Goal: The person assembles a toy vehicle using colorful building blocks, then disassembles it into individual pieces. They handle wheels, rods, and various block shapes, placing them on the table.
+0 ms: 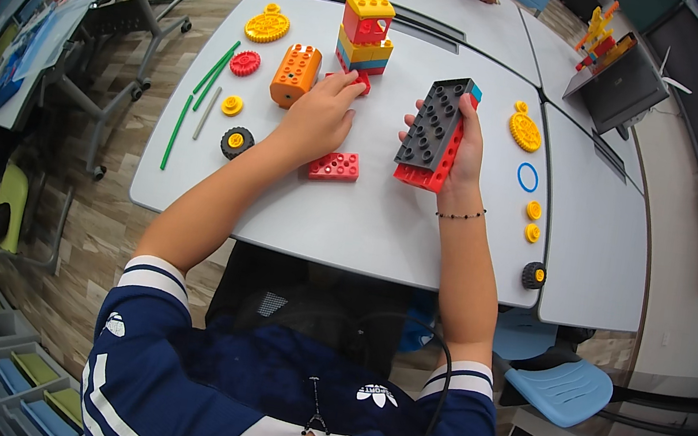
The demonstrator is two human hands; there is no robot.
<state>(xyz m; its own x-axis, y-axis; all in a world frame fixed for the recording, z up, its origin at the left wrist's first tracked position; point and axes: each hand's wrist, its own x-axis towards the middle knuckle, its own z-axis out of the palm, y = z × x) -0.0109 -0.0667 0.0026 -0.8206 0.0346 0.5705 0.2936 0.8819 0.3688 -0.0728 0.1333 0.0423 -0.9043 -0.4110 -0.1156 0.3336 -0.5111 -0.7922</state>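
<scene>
The tower of blocks [366, 31] stands upright on the table [373, 235], and the long grey-and-red block [435, 123] is to the right of the tower and on its near side, well apart from it. That block's long axis slants, its near end leaning toward the tower's side and its far end, with a small blue piece [476, 93] showing, pointing away to the right. Its studded grey face is turned up. The left hand [323, 116] is the nearer one to the tower, right at its near foot; the right hand [468, 153] is farther off on the tower's right.

The right hand is closed around the long block, thumb along the right side and fingertips showing past the left side. The left hand is palm down with fingers loosely stretched over a small red block [363, 86] at the tower's near foot; whether they pinch it or merely touch it, I cannot tell. The orange block [296, 75] sits just left of the tower, close beside the left hand, and a red brick [335, 167] lies on the tower's near side, by the left wrist.
</scene>
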